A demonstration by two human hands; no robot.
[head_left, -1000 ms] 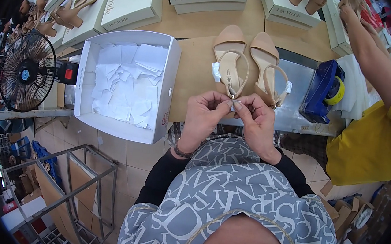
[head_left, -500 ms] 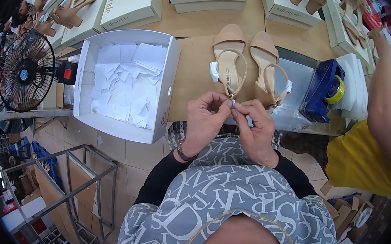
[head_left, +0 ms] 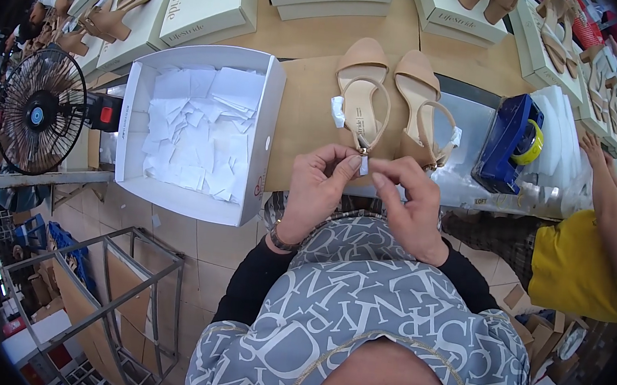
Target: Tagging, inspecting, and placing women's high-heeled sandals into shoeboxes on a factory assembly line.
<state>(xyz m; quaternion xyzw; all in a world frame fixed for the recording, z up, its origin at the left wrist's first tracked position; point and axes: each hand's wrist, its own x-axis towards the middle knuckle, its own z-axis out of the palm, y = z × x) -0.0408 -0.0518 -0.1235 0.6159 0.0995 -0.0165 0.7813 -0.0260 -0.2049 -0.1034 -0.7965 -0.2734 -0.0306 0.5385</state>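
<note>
Currently, right of the white carton (head_left: 261, 140), the left hand (head_left: 316, 187) pinches a white paper slip (head_left: 364, 166) at the heel of the left beige ankle-strap sandal (head_left: 363, 112). Farther right of the carton, the right hand (head_left: 412, 208) curls loosely, half-open, beside the slip.

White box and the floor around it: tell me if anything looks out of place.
A white scrap lies on the tiled floor, just below the white box in the picture; similar papers sit inside, so it looks stray.
</note>
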